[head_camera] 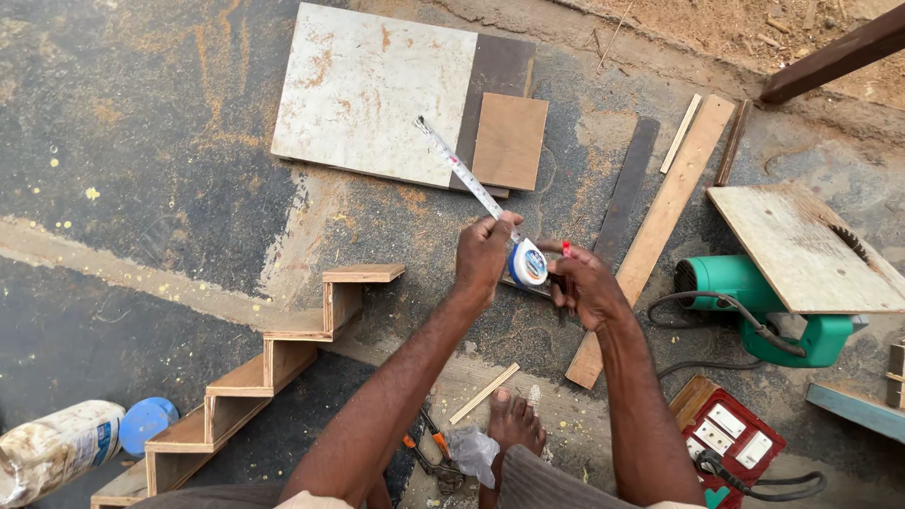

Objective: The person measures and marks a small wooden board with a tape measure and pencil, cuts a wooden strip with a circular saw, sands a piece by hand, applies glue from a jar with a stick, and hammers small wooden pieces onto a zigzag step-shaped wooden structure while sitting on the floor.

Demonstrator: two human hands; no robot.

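My left hand [483, 256] grips the extended blade of a tape measure [464, 172], which sticks out up and to the left over the white board [368, 90]. My right hand [586, 286] holds the round white and blue tape case [529, 264] together with a red pencil [567, 250]. Both hands hover above the concrete floor, just left of a long plank [660, 221]. A small brown plywood square [510, 141] lies on the boards beyond the hands.
A wooden stair-shaped piece [269, 363] lies at lower left. A green circular saw [754, 302] under a wooden board [801, 245] sits right, with a red socket box [731, 438] below. My bare foot [514, 424], pliers [432, 452], thin strips and a sack [52, 448] lie nearby.
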